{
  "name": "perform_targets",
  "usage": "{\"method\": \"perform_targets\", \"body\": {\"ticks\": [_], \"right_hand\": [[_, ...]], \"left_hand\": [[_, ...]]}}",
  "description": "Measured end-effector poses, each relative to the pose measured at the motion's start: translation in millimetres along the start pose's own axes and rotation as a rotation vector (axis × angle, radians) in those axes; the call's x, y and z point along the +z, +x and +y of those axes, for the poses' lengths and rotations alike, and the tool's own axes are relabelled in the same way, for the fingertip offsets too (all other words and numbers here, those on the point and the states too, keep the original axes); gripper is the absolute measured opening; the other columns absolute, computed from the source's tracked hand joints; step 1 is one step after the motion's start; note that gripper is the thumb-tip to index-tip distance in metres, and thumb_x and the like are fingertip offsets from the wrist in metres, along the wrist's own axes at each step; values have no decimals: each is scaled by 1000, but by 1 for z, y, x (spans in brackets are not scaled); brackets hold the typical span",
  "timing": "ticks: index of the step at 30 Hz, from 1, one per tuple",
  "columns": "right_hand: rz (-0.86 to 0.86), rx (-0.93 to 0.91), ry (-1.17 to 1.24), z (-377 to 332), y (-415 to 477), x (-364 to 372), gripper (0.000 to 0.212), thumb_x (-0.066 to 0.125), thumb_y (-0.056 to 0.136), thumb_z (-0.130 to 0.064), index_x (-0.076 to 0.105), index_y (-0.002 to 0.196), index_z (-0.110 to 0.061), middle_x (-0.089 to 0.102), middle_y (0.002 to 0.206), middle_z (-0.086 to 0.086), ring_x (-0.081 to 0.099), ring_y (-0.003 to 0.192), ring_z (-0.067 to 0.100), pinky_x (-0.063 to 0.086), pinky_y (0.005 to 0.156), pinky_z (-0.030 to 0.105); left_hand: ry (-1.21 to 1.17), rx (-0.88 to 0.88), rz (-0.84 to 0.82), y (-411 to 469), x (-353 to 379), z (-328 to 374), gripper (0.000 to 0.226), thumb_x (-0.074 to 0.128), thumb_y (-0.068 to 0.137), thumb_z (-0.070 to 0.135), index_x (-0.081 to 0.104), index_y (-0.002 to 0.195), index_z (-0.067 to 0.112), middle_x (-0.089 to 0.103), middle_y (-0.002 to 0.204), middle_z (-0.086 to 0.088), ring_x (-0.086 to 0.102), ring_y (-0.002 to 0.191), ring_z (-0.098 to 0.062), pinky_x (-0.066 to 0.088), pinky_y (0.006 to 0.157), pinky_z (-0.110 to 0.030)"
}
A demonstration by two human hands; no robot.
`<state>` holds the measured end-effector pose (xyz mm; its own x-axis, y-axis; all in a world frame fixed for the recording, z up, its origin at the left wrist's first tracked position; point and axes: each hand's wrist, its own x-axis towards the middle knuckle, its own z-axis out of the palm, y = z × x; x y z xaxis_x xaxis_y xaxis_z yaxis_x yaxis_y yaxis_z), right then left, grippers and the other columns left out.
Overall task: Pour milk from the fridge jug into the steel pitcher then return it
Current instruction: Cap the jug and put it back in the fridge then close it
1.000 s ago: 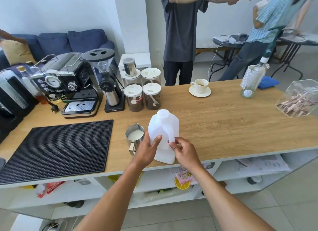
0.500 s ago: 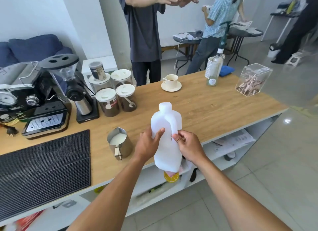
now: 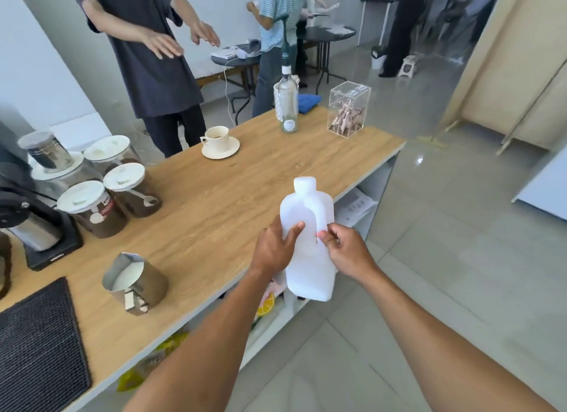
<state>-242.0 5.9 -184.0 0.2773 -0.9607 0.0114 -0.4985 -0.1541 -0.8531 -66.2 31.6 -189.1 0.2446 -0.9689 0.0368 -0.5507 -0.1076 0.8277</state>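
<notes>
Wood-grain surface [image 3: 214, 203] on white open shelves [image 3: 359, 206], seen from above and running from lower left to upper right; pale grey floor tiles [image 3: 445, 258] filled the right half of the room.

Milk jug [image 3: 310, 273]: white plastic, white cap [image 3: 304, 184] on, nearly upright, held off the surface at its near edge, its base in front of the shelves. The left hand [image 3: 274, 252] wrapped the jug's left side, thumb laid across the front, its grip closed round the body. The right hand [image 3: 346, 252] met the handle side, its grip pinching the handle between thumb and curled fingers.

Steel pitcher [image 3: 147, 281]: upright on the surface to the left of the jug and apart from it, handle toward the camera, white milk visible inside.

Black ribbed mat [image 3: 36, 344] lay at the lower left corner. Four white-lidded jars [image 3: 92, 209] of dark grounds stood clustered at the left, beside a dark machine [image 3: 30, 227] cut off by the frame edge. Toward the far side stood a cream cup and saucer [image 3: 219, 140], a glass bottle [image 3: 288, 105] with a pump top, and a clear box [image 3: 348, 109] near the far right corner.

Beyond the surface stood a person in a dark shirt [image 3: 153, 59], both hands held out, and a person in a striped top [image 3: 273, 22] by a round black table [image 3: 331, 33].
</notes>
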Motion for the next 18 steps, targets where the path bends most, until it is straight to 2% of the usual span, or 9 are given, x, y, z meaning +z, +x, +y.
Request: {"method": "perform_targets", "body": {"ticks": [3,5,10,11,13,15,18], "right_hand": [[53,71,-15,31,-14,-33,36,50,96,-38,58,84,-5,64,79,16,58,69,29,44,60,35],[88,132,-21,54,-28,-62,35,51,97,-37,58,82,-5,64,77,14,53,63,22,40,58,33],[198,268,10,103,-67,-129,37,53,96,-36,56,80,-2,55,68,9,45,59,15,34,56,30],[223,284,15,112,-75,-141,38,54,95,-36,56,79,-2,54,69,9,45,59,15,34,57,30],[272,313,13,129,-94,-171,38,54,95,-36,55,78,-2,50,66,5,42,58,14,32,57,30],[324,327,15,144,-113,-198,40,54,96,-35,51,76,0,42,64,1,37,57,13,30,57,30],[385,381,15,165,-143,-237,37,53,96,-35,50,77,-3,46,67,-1,40,59,12,32,59,29]], "left_hand": [[3,64,-82,3,43,14,63,43,87,73,61,119,22,72,99,5,68,88,-17,57,75,-41],[48,104,-154,4,78,30,69,39,84,77,61,116,20,72,97,3,68,86,-18,57,74,-42],[0,141,-323,-2,164,73,55,49,92,63,60,124,20,73,106,2,69,92,-17,53,69,-25],[-25,149,-355,-6,179,82,57,49,91,64,59,127,21,72,110,3,68,95,-16,53,72,-24],[-76,155,-419,-14,214,102,62,47,86,70,59,128,25,71,112,7,68,99,-13,57,81,-32],[-111,149,-487,-22,247,121,57,49,85,69,61,124,29,72,108,11,69,98,-10,58,83,-37],[-149,146,-586,-37,291,153,44,55,89,60,64,119,29,73,104,12,69,97,-9,57,80,-30]]}}
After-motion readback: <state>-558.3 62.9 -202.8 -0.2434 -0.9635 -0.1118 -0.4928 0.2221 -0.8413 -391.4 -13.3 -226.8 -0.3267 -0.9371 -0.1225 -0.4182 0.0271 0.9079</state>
